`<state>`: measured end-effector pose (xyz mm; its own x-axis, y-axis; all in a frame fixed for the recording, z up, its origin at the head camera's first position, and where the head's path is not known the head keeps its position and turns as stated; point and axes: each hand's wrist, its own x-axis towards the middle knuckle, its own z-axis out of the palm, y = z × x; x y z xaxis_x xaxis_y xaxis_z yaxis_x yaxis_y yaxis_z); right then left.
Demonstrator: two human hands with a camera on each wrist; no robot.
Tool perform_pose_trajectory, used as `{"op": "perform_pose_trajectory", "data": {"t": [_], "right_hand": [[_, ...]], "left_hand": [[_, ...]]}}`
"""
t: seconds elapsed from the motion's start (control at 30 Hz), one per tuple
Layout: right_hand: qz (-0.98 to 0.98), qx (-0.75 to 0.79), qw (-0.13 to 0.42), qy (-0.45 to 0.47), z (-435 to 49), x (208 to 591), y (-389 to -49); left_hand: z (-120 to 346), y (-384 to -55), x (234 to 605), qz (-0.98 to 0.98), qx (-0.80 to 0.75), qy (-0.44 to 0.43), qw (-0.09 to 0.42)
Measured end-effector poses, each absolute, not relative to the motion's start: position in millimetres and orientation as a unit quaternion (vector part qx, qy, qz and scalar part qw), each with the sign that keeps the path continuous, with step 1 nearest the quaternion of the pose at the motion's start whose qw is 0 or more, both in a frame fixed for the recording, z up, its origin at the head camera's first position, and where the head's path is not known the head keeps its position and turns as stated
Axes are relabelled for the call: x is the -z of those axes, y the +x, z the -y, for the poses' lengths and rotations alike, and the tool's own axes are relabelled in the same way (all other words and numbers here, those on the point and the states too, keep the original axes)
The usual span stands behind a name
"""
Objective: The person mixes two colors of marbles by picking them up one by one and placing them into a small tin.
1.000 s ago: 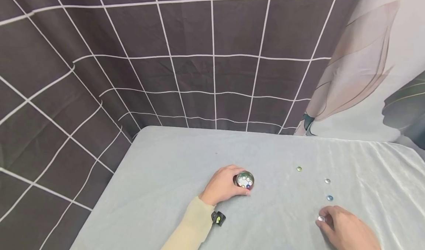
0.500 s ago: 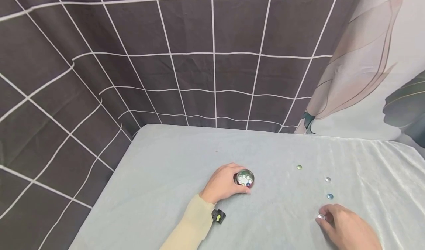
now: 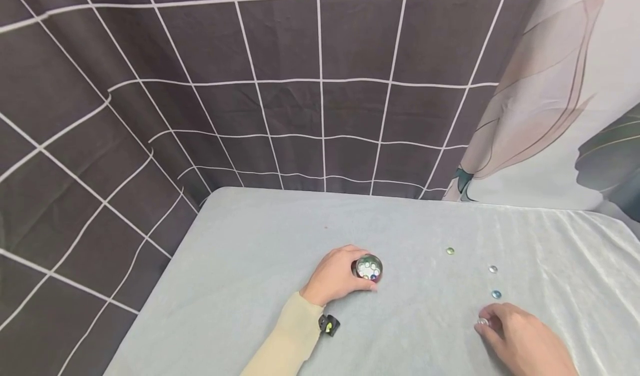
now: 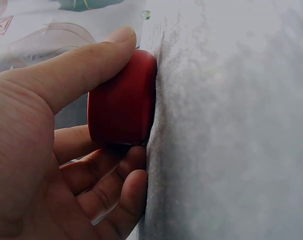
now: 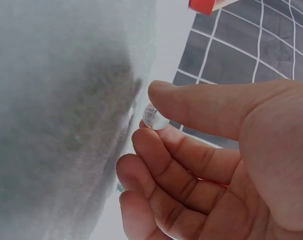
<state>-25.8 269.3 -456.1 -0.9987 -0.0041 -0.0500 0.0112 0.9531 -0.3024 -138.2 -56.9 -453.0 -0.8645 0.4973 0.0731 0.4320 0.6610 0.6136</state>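
Observation:
My left hand (image 3: 334, 276) grips a small round container (image 3: 370, 258) on the table, thumb on its near side and fingers round the far side. Its outer wall (image 4: 121, 100) shows smooth and red in the left wrist view. Several clear and coloured glass gems lie inside it. At the right, my right hand (image 3: 532, 340) pinches a clear glass gem (image 5: 154, 117) between thumb and index finger, low over the cloth. Just beyond that hand lie a blue gem (image 3: 496, 294) and a clear gem (image 3: 493, 269). Farther back sits a green gem (image 3: 450, 251).
A pale grey velvety cloth (image 3: 240, 242) covers the table, with wrinkles toward the right. Behind and to the left hangs a dark curtain (image 3: 280, 48) with a white grid. A pale curtain with leaf prints (image 3: 550, 104) hangs at the back right.
The right hand, still pinching the clear gem, shows only a slight shift. The left hand and the container stay in place, and the loose gems lie as before.

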Motion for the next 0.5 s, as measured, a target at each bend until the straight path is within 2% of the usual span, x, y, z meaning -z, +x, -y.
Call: {"op": "perform_pose_trajectory", "data": {"t": [0.37,0.5], "right_hand": [[-0.986,0.167,-0.001,-0.014,-262,444,-26],[-0.986,0.168,0.010,-0.013,-259,440,-30]], "left_hand": [[57,-138,452,-0.910,-0.320,0.260,0.047],[57,-138,453,-0.910,-0.321,0.259,0.049]]}}
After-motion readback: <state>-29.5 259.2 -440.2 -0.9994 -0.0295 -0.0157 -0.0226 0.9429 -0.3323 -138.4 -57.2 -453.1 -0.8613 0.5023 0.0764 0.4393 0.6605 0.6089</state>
